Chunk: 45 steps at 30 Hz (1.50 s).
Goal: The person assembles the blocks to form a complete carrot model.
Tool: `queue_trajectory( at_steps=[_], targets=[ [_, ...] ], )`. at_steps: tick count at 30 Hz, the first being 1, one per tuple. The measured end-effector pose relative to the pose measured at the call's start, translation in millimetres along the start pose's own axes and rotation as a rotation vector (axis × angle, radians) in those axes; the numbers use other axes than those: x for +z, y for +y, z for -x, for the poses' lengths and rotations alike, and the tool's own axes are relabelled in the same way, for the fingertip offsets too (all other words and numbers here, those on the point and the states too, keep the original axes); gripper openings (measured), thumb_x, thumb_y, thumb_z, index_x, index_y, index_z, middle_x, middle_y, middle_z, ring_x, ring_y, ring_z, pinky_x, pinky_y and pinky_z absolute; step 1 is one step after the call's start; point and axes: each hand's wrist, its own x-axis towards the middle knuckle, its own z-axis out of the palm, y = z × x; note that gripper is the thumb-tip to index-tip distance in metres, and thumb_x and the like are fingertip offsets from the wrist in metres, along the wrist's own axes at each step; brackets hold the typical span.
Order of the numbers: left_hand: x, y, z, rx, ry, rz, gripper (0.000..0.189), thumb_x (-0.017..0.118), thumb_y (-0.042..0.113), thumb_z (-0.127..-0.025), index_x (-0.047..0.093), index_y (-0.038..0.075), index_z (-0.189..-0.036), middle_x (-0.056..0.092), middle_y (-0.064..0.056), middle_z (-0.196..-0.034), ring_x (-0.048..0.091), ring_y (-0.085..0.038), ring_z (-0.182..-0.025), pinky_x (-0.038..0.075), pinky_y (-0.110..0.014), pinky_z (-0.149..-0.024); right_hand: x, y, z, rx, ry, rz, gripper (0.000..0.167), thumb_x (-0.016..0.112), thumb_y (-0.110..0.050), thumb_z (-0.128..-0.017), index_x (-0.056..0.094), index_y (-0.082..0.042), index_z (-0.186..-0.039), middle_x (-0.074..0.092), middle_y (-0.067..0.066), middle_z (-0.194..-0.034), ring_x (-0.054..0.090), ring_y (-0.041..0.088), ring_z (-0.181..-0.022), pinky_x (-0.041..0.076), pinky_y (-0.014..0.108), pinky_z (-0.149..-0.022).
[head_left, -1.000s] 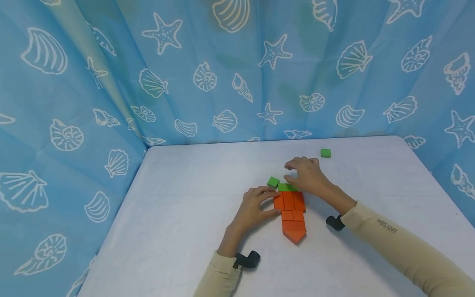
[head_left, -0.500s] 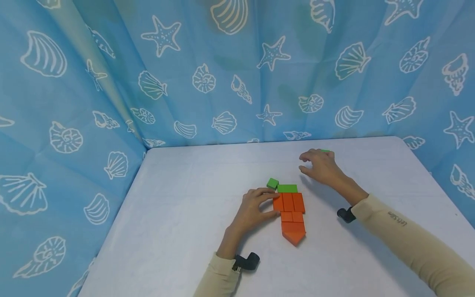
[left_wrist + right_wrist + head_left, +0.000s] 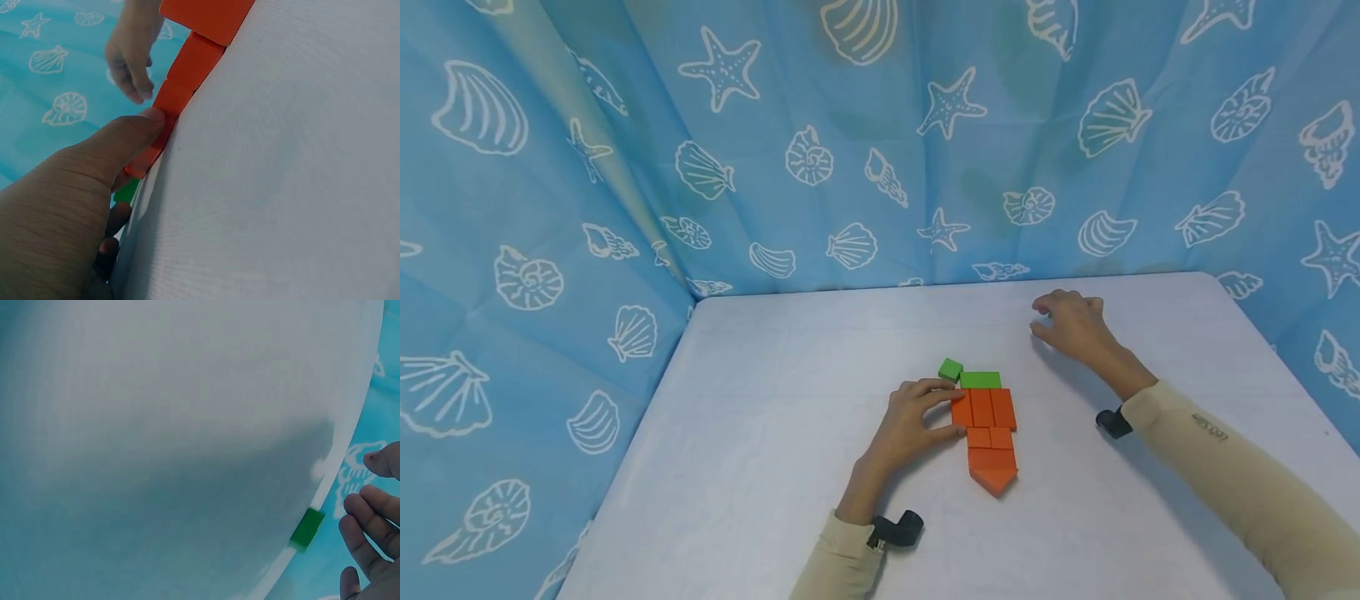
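Observation:
On the white tabletop, several orange blocks lie edge to edge, tapering to a pointed orange block nearest the person. My left hand has its thumb and index finger at the ends of the leftmost orange block. A flat green block adjoins the top of the orange rows, and a small green block sits at its left. Farther back, my right hand hovers with fingers parted, holding nothing. Near its fingertips another green block shows in the right wrist view; the hand hides it in the head view.
A white cloth covers the table. Blue curtains with shell and starfish prints hang along the back and left edges. Both wrists wear small black cameras, the left one lying low beside the sleeve.
My right hand has moved back and to the right, away from the flat green block, and now covers the far green block in the head view. The left hand stays in place.

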Motion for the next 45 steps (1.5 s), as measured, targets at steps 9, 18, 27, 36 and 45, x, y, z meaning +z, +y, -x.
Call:
queue_trajectory(
  at_steps=[9,18,27,36,45],
  targets=[
    [0.3,-0.8,0.6,-0.001,-0.003,0.006,0.051,0.076,0.04,-0.089,0.064,0.024,-0.136,0.054,0.004,-0.14,0.048,-0.018,-0.121,0.039,-0.04,-0.102,-2.7,23.7,-7.8,0.038,0.012,-0.01,0.044,0.066,-0.016,-0.092,0.057,0.004,-0.13,0.054,0.028,-0.128,0.043,0.046,-0.118,0.026,0.065,-0.091],
    [2.2,-2.2,0.9,0.005,-0.001,-0.005,0.052,0.075,0.041,-0.089,0.063,0.025,-0.137,0.054,0.005,-0.14,0.048,-0.017,-0.121,0.039,-0.039,-0.101,-2.3,43.8,-11.5,0.071,-0.032,0.004,0.056,0.067,-0.016,-0.091,0.048,0.007,-0.138,0.042,0.032,-0.141,0.035,0.05,-0.126,0.024,0.068,-0.093],
    [2.2,-4.1,0.0,0.008,-0.001,-0.002,0.052,0.075,0.042,-0.089,0.063,0.026,-0.137,0.054,0.005,-0.14,0.048,-0.016,-0.122,0.039,-0.039,-0.101,0.1,50.2,-17.1,0.075,-0.05,0.002,0.048,0.066,-0.014,-0.092,0.052,0.006,-0.134,0.048,0.03,-0.135,0.037,0.049,-0.125,0.024,0.067,-0.092],
    [0.4,-1.3,-0.5,-0.006,-0.007,0.006,0.051,0.075,0.042,-0.089,0.063,0.026,-0.136,0.054,0.006,-0.14,0.048,-0.016,-0.123,0.039,-0.039,-0.102,-1.2,49.9,-13.8,0.05,-0.025,-0.024,0.039,0.067,-0.013,-0.091,0.059,0.006,-0.124,0.058,0.026,-0.121,0.043,0.047,-0.119,0.024,0.066,-0.091],
    [1.1,-2.4,-0.1,-0.015,-0.015,-0.006,0.051,0.075,0.042,-0.089,0.063,0.026,-0.137,0.054,0.005,-0.14,0.048,-0.017,-0.124,0.038,-0.041,-0.103,-1.8,32.3,-4.5,0.033,-0.018,-0.061,0.043,0.07,-0.018,-0.09,0.061,0.005,-0.126,0.059,0.025,-0.123,0.045,0.045,-0.119,0.024,0.063,-0.093]
  ],
)
